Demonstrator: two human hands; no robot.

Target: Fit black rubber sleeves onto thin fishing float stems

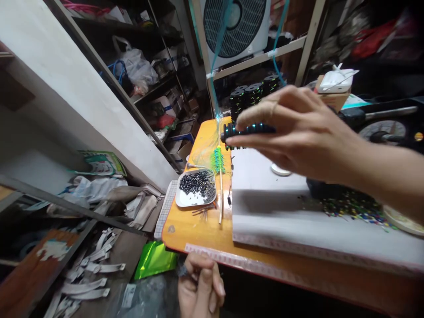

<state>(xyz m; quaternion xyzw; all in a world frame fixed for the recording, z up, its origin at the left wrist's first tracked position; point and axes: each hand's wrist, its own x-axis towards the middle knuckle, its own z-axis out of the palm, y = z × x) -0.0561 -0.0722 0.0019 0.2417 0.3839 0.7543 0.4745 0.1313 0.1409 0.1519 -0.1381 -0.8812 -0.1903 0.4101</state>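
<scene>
My right hand [291, 126] is raised over the table and grips a black ridged disc [247, 129], seen nearly edge-on, between thumb and fingers. Small cyan glints show along its notched rim. Behind it stand stacks of similar black discs [253, 92] with bits of green on them, partly hidden by my hand. Low in front of the table edge is my left hand [200, 282], its fingers curled and the thumb pressed to the index finger. Whatever may lie in that pinch is too small to make out.
A white tray [180, 198] of small black cylinders sits on the orange table [185, 229], beside a thin stick [221, 198] wound with green and blue thread. A white board [265, 221] carries a pile of colourful small pieces [357, 210]. A fan [235, 26] stands behind.
</scene>
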